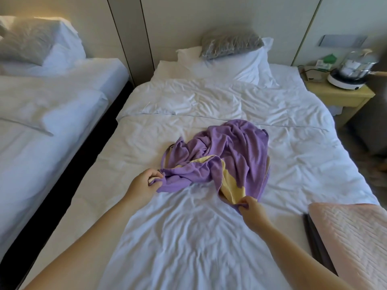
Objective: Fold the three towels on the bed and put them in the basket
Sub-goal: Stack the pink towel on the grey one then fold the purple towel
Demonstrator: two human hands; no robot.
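A purple towel (pixel 236 147) lay crumpled in a heap on the middle of a white bed (pixel 188 237), with a yellow towel (pixel 231 185) tangled in its folds. At the heap's left edge the left hand (pixel 144 185) pinched a purple corner between thumb and curled fingers. At its near right edge the right hand (pixel 251 212) pinched cloth where purple met yellow. I saw no third towel and no basket. Lifting now would likely drag the yellow one along, since the two were wound together. Right of the heap lay a pink quilted cushion (pixel 351 233).
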